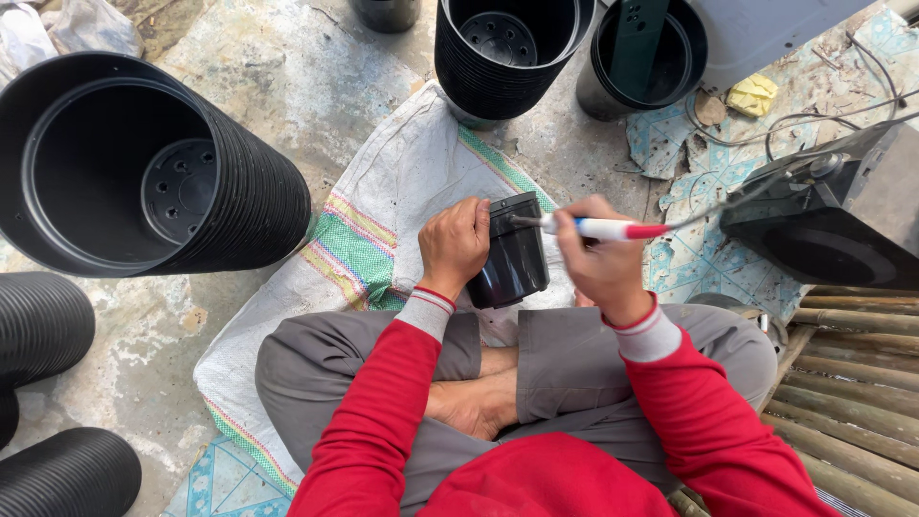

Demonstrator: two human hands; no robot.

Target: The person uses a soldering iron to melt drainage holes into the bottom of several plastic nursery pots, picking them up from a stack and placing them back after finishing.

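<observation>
My left hand [453,244] grips a small black plastic pot [517,257] from its left side, holding it over my crossed legs. My right hand [598,257] holds a pen-shaped tool [598,229] with a white and red handle and a thin metal tip. The tip touches the pot's upper rim. A thin cord runs from the tool's red end off to the right.
A white woven sack [402,191] lies on the concrete floor beneath me. Stacks of black pots lie at left [144,168], lower left [43,330] and top centre [507,48]. A black device [833,215] sits at right, bamboo slats [852,383] below it.
</observation>
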